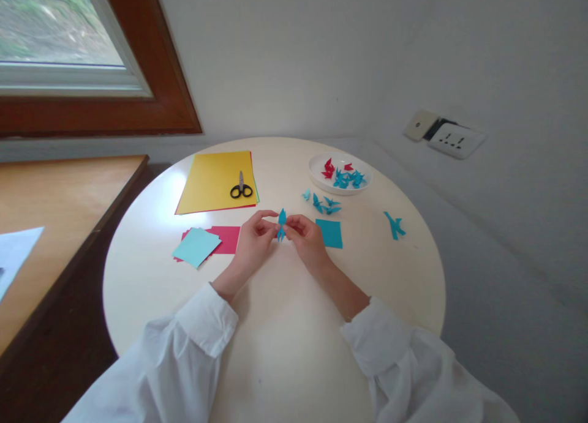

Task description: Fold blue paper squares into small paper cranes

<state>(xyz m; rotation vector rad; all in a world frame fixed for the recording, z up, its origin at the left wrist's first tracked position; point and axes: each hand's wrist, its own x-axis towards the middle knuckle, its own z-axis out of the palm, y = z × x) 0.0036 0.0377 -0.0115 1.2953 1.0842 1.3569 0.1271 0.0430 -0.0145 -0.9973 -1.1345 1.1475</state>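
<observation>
A small blue origami crane [282, 217] is pinched between my two hands above the middle of the round white table [275, 337]. My left hand [255, 236] grips it from the left with thumb and fingertips. From the right, my right hand [307, 236] pinches it the same way. Just right of my right hand lies a blue paper square [329, 233]. Several folded blue cranes [326, 204] sit beyond it, beside a pale blue folded piece [306, 194]. To the left are a light blue square stack [196, 247] and a red paper piece [226, 240].
Black-handled scissors [241, 187] lie on yellow sheets [214, 175] at the back left. A white plate [316, 181] at the back right holds red and blue cranes. Blue paper strips [394, 224] lie at right. A wooden desk [68, 196] stands left; walls border the table's back and right.
</observation>
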